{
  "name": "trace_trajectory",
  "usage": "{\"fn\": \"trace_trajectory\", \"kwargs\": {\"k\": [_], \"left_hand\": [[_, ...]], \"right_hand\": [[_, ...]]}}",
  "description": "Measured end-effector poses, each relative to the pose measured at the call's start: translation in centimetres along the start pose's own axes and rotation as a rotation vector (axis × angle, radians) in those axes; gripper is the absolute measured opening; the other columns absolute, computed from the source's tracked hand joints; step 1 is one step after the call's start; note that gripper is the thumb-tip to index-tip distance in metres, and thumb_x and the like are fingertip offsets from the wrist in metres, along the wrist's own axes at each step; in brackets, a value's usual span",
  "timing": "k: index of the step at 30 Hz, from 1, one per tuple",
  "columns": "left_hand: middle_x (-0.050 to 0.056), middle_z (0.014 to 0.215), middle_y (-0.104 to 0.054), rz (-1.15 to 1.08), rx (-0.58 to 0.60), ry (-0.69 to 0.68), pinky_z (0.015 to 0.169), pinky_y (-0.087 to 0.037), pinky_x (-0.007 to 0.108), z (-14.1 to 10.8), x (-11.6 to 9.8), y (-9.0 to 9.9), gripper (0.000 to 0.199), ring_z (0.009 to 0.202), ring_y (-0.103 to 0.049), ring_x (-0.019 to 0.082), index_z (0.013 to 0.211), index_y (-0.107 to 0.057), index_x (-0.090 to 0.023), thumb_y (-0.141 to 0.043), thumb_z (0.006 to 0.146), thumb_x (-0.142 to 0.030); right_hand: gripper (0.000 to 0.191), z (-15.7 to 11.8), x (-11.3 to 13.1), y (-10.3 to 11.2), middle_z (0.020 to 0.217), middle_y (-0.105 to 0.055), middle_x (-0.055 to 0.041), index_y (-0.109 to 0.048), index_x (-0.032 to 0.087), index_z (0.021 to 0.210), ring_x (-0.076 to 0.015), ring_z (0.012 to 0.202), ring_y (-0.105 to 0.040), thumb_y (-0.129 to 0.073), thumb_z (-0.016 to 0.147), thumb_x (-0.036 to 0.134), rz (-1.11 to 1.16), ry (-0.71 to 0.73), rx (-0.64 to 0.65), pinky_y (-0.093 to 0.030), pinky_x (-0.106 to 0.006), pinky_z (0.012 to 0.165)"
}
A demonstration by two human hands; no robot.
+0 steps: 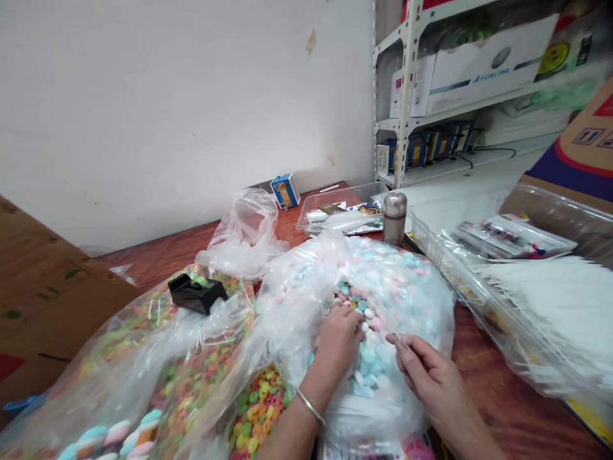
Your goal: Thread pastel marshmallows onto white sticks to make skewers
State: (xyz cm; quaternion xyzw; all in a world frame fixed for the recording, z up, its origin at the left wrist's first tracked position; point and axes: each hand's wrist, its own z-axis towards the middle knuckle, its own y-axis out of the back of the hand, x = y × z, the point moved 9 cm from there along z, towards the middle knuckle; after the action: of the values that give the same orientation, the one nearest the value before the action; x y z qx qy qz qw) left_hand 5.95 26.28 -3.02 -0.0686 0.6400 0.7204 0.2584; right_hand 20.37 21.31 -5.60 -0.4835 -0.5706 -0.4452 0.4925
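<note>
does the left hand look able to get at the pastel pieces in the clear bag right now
Likely yes: the left hand is at the opening of the clear bag, where pastel pieces lie uncovered right beside it.

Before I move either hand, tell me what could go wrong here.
Pastel pieces could spill from the open plastic bag if the left hand, reaching in at its opening, drags the loose film.

The black tape dispenser sits on the bag of colorful rings, so it might slide or tip if that soft bag shifts.

The silver-topped container stands upright just behind the pastel bag; a push that way may knock it over.
</note>
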Motion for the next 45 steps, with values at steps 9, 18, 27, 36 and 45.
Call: {"fn": "trace_trajectory", "kwargs": {"k": [9,18,27,36,45], "left_hand": [[0.009,0.09,-0.063,0.091,-0.019,0.208,0.079,-0.047,0.036,-2.4,1.6,2.6,0.015,0.091,-0.059,0.025,0.079,-0.061,-0.018,-0.057,0.072,-0.005],[0.001,0.085,-0.068,-0.403,-0.26,0.274,0.069,-0.049,0.027,0.8,2.0,2.2,0.02,0.075,-0.063,0.016,0.099,-0.067,-0.021,-0.053,0.085,-0.017],[0.006,0.1,-0.068,-0.252,-0.228,0.095,0.092,-0.045,0.035,2.0,-0.4,1.5,0.02,0.098,-0.059,0.02,0.09,-0.069,-0.019,-0.051,0.086,-0.01],[0.008,0.1,-0.063,-0.233,-0.257,0.243,0.089,-0.043,0.04,2.0,1.1,0.3,0.027,0.097,-0.057,0.025,0.101,-0.065,-0.018,-0.056,0.078,-0.008],[0.003,0.079,-0.065,-0.574,-0.241,0.372,0.064,-0.051,0.028,-1.1,1.3,0.9,0.012,0.071,-0.064,0.017,0.09,-0.06,-0.015,-0.06,0.079,-0.02]], "right_hand": [[0.038,0.8,-1.7,1.2,0.065,-0.04,0.0056,-0.061,0.019,0.082,-0.0105,0.056,-0.034,-0.051,0.088,0.056,0.054,-0.046,-0.006,-0.026,-0.022,0.049],[0.038,0.6,0.1,0.5,0.061,-0.037,0.0067,-0.053,0.02,0.07,-0.0109,0.055,-0.035,-0.05,0.088,0.053,-0.018,0.01,-0.007,-0.028,-0.023,0.051],[0.039,0.8,-0.1,0.2,0.061,-0.035,0.007,-0.053,0.02,0.072,-0.011,0.056,-0.033,-0.047,0.09,0.054,-0.059,0.011,-0.002,-0.027,-0.023,0.052],[0.042,1.1,-0.8,0.1,0.06,-0.036,0.0068,-0.06,0.018,0.076,-0.0116,0.055,-0.035,-0.049,0.087,0.057,-0.074,0.011,0.026,-0.029,-0.022,0.051],[0.04,-0.5,1.3,0.5,0.061,-0.046,0.0056,-0.063,0.019,0.101,-0.0131,0.055,-0.045,-0.042,0.092,0.051,-0.161,0.11,-0.044,-0.036,-0.022,0.052]]}}
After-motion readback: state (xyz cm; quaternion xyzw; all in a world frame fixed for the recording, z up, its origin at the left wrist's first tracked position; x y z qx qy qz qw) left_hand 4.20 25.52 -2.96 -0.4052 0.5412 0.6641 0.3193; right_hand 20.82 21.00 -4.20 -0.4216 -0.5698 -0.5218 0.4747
